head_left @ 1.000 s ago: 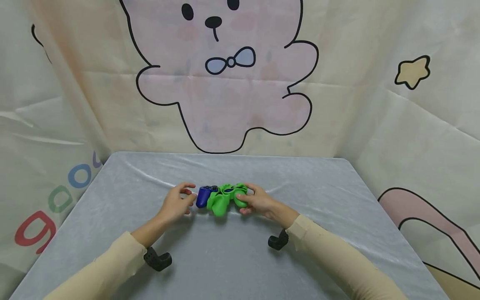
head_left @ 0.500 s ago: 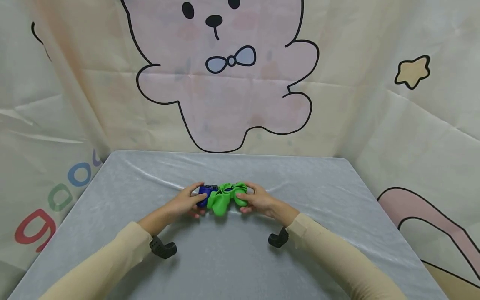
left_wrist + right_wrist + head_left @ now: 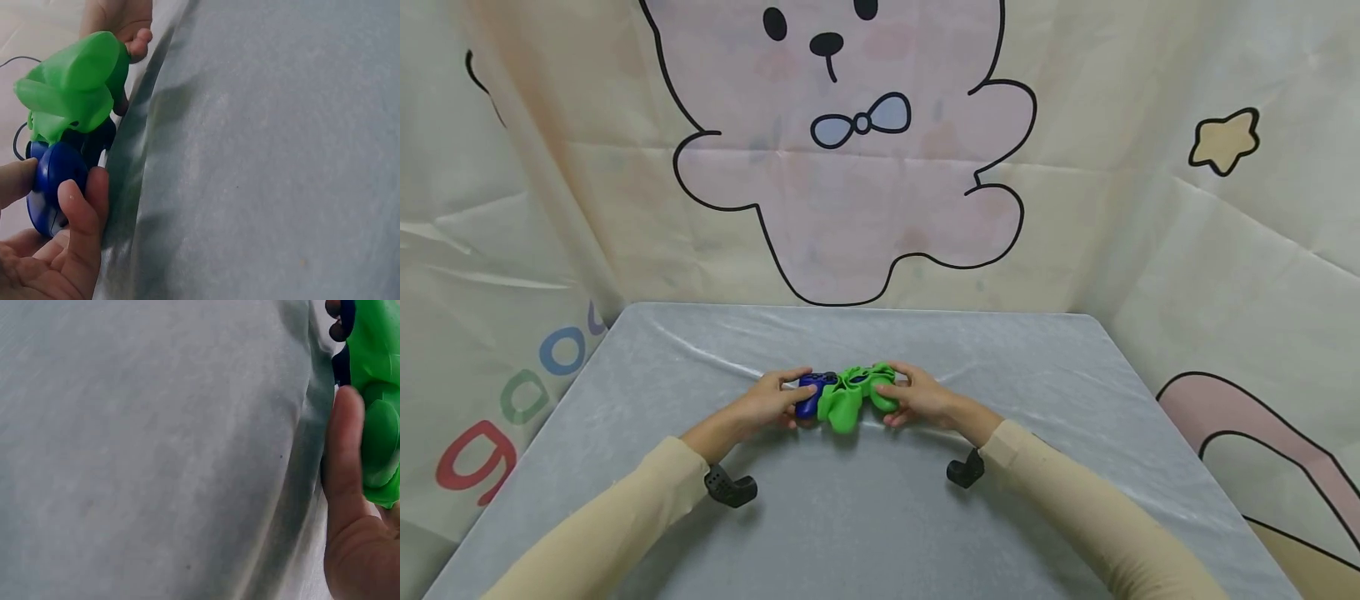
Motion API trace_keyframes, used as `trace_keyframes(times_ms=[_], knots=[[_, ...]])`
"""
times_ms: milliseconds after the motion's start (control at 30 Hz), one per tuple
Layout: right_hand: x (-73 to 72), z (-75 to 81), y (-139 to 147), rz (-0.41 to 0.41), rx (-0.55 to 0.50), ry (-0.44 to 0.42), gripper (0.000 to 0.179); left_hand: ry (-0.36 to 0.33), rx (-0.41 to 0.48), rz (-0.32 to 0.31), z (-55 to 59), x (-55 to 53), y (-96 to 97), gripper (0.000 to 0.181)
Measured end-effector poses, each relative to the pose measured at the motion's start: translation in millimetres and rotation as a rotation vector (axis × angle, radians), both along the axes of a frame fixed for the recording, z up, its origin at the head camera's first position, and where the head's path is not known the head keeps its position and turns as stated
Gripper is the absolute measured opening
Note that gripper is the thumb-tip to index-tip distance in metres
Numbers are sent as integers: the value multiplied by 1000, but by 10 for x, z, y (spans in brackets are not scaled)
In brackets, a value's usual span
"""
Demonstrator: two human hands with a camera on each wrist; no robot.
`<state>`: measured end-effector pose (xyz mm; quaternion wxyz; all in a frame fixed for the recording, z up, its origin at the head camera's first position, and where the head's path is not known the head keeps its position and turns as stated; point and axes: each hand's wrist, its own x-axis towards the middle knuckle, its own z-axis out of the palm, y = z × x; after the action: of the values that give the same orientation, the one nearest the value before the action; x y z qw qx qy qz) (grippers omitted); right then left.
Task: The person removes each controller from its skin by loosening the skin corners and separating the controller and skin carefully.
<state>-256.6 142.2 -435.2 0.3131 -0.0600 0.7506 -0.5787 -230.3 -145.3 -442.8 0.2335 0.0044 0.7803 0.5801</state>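
The left hand (image 3: 766, 403) has its fingers clamped on the blue controller (image 3: 807, 405), the right hand (image 3: 922, 394) on the green cover (image 3: 841, 408) (partly over the controller), well inside the worktop's (image 3: 880, 517) side edges, with wide room nearside.

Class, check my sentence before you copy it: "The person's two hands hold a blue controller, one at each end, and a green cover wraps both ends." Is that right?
Not quite: the green cover does not wrap both ends. The left wrist view shows the end of the blue controller in the left hand bare. The rest stands.
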Motion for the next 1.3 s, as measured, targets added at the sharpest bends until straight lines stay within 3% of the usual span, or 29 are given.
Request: trace_keyframes(times_ms=[167, 433, 633, 800, 1067, 1167, 1300], knots=[[3, -10, 79, 5, 16, 49, 68, -8, -4, 11, -1, -13, 5, 62], [-28, 15, 106, 22, 49, 175, 48, 13, -29, 9, 12, 6, -18, 64], [-36, 10, 38, 66, 85, 242, 25, 56, -87, 16, -4, 44, 12, 64], [-29, 5, -8, 73, 134, 307, 10, 77, -66, 25, 4, 80, 68, 63], [-17, 21, -39, 113, 185, 436, 18, 78, 15, 36, 17, 140, 121, 64], [-20, 44, -68, 133, 168, 428, 22, 70, 1, 58, 11, 143, 134, 62], [-15, 60, -109, 74, 137, 318, 18, 68, -22, 48, 22, 156, 147, 63]])
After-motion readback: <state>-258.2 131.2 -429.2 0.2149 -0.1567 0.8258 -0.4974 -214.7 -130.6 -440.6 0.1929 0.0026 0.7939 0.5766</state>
